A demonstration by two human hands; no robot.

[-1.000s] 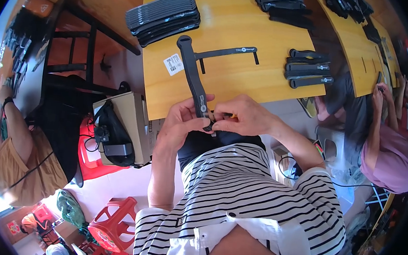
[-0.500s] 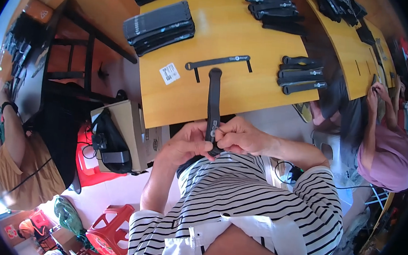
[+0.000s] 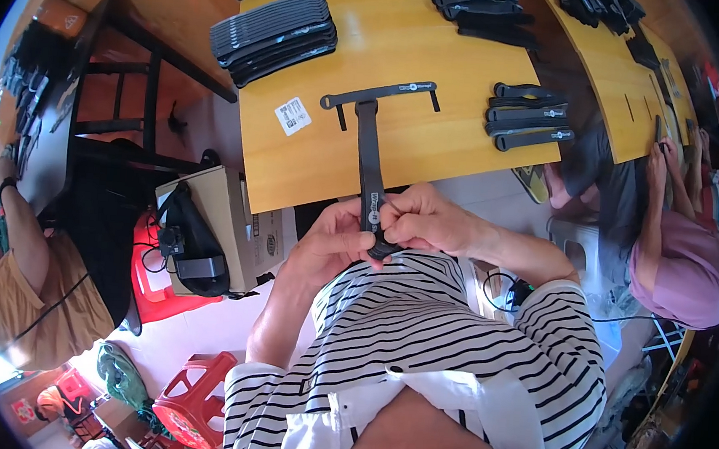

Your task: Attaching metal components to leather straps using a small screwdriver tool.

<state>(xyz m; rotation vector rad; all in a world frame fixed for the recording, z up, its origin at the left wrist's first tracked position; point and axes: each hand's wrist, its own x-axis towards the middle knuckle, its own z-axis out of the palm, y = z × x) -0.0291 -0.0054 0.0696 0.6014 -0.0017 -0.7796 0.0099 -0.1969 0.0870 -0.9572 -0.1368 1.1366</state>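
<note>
A long black strap (image 3: pixel 368 153) with white print stretches from the yellow table toward my body. My left hand (image 3: pixel 333 239) is closed on its near end, the thumb pressed on the strap. Opposite it, my right hand (image 3: pixel 427 220) pinches the same near end with bent fingers. A dark, bunched part shows below my fingertips; its exact form is hidden. The strap's rounded far end reaches the middle of a second black strap (image 3: pixel 391 92), which lies crosswise on the table and has a hole at its left end. Two short dark marks run down from beneath that second strap.
On the table (image 3: pixel 296 173) are a tall stack of black straps (image 3: pixel 275 36), a white printed label (image 3: pixel 293 115) and a small strap pile (image 3: pixel 530 120) at right. A cardboard box (image 3: pixel 244 241) stands left below. Co-workers sit at both sides; a red stool (image 3: pixel 193 401) is behind left.
The held strap has tilted, its far end shifting slightly left and up to the crosswise strap. More of its white print now shows. Both hands keep hold, and the view has shifted a little.
</note>
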